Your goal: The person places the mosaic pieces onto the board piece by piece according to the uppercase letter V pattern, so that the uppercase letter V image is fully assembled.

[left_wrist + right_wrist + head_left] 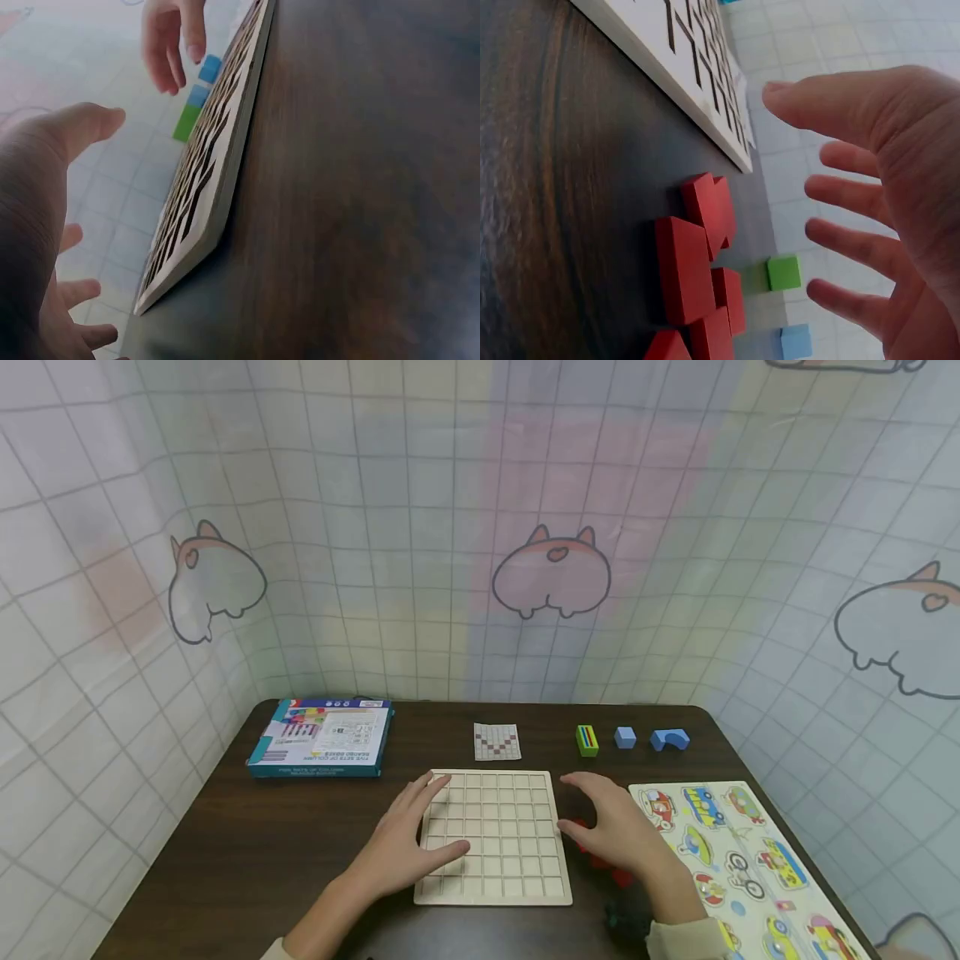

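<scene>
A: Where is the board (501, 839)?
B: It lies flat on the table (247, 852), squarely between the hands, probably so that either can reach any cell. Every cell in sight is bare.

A: Is the left hand (395, 847) gripping it?
B: No. Its fingers are spread and grasp nothing. The left wrist view shows it apart from the board, raised beside the left edge.

A: And the right hand (621, 820)?
B: Also released: thumb and fingers stand well apart with nothing between them. It hovers just off the right edge, near the red blocks (684, 274).

A: Why are those blocks there?
B: Perhaps to be within easy reach. They lie in a loose cluster by the board, and from above the hand partly hides them, so I can't count them.

A: What about the card (497, 742)?
B: It sits just beyond the far edge, its chequered pattern facing up, likely so it can be read without covering the cells.

A: The rest?
B: The green block (587, 741), cube (625, 737) and arch (670, 740) stand in a row farther right. The box (318, 737) lies far left and the puzzle (757, 827) right, seemingly kept off the middle.
</scene>
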The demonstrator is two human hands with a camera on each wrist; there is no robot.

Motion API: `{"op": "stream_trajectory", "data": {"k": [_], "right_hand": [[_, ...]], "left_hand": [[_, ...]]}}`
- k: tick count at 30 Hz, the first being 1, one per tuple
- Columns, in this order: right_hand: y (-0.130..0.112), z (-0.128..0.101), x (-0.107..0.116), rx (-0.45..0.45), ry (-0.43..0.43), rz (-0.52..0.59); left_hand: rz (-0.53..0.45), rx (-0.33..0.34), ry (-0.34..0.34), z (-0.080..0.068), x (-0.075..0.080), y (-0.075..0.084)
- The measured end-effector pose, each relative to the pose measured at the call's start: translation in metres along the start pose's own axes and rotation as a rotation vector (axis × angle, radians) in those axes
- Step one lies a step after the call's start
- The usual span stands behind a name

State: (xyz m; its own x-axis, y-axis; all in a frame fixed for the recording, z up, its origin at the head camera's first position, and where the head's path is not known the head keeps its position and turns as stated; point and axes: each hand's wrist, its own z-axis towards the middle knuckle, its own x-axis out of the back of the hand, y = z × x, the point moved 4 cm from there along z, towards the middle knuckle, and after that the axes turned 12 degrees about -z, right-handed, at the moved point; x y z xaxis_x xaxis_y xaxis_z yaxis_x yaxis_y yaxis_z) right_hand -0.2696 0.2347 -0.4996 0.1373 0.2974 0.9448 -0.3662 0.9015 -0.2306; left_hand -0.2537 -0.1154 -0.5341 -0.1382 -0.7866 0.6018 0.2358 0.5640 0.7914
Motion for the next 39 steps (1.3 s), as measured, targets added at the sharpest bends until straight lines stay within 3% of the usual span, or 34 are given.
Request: {"op": "stream_trajectory", "data": {"k": [12,24,39], "right_hand": [[0.02,-0.012,0.001,-0.067,-0.135,0.09],[0.024,-0.014,-0.008,-0.035,-0.128,0.066],[0.018,-0.01,-0.015,-0.072,-0.041,-0.057]], "left_hand": [[-0.028,0.015,-0.055,-0.021,0.006,-0.006],[0.078,-0.002,-0.14,-0.03,0.006,-0.011],[0.137,0.007,-0.144,-0.032,0.003,-0.016]]}}
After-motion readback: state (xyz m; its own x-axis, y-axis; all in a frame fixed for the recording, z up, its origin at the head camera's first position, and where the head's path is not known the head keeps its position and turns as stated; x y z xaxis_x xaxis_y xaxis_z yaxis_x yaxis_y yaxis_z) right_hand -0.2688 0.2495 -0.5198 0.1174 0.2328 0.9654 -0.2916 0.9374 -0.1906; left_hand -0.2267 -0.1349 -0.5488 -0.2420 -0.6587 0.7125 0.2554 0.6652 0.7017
